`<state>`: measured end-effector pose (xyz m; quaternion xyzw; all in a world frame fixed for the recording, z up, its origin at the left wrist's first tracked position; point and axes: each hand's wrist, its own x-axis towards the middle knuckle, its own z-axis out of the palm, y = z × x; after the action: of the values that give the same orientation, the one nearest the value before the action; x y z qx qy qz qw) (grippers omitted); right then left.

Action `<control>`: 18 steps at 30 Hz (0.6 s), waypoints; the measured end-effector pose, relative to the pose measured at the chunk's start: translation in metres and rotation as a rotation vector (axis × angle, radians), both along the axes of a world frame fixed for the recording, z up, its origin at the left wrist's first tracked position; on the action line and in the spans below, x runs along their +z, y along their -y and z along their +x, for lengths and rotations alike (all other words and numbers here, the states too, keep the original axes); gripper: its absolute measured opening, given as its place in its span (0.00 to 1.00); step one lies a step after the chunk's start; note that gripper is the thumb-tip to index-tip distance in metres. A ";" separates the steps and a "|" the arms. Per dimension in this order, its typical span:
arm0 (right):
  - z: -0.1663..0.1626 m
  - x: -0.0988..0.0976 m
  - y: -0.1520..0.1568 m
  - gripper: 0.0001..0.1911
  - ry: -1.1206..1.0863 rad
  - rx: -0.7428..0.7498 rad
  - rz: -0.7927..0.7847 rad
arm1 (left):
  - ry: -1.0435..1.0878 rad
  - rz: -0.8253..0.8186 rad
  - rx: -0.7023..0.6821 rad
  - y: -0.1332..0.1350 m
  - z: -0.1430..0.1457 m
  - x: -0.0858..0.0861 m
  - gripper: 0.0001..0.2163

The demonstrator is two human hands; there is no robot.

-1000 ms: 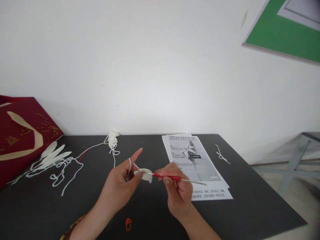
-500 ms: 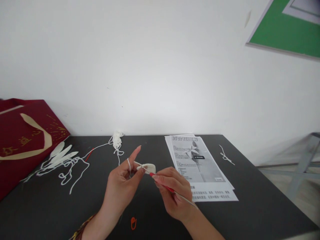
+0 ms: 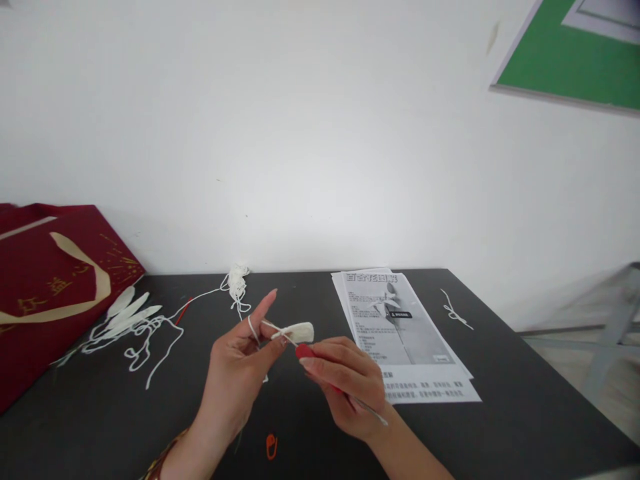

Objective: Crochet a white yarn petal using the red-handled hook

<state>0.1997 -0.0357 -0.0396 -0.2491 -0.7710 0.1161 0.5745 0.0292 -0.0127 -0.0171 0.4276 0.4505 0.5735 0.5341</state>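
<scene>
My left hand [image 3: 237, 370] pinches a small white crocheted piece [image 3: 300, 331] between thumb and middle finger. Its forefinger points up, and a white yarn strand [image 3: 250, 325] loops over it. My right hand [image 3: 345, 383] grips a crochet hook [image 3: 303, 351] by its red handle, and the metal tip reaches into the piece. The hook's thin tail sticks out behind the hand, low and to the right. Both hands hover above the dark table [image 3: 100, 413].
Printed instruction sheets [image 3: 400, 333] lie right of the hands. Loose white yarn [image 3: 145, 330] and white petal pieces [image 3: 130, 307] lie at left beside a dark red bag [image 3: 45, 280]. An orange stitch marker [image 3: 271, 445] lies near my wrists, a yarn scrap [image 3: 454, 311] at far right.
The hook has swung from nearly level to pointing up-left into the piece, its tail now low. The white piece has turned flatter and both hands have shifted slightly.
</scene>
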 end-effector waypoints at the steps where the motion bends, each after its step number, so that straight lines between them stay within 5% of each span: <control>1: 0.000 0.001 0.000 0.26 -0.005 0.000 0.001 | 0.016 -0.007 -0.008 0.000 0.000 0.000 0.31; 12: 0.005 -0.001 0.000 0.23 0.045 0.009 0.015 | 0.146 -0.117 -0.201 -0.007 -0.005 0.008 0.32; 18: 0.001 -0.002 0.003 0.25 0.044 -0.027 0.009 | -0.082 0.108 -0.011 -0.003 -0.003 0.007 0.31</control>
<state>0.2004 -0.0382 -0.0418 -0.2592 -0.7807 0.0993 0.5599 0.0259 -0.0095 -0.0103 0.4814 0.4379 0.5762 0.4945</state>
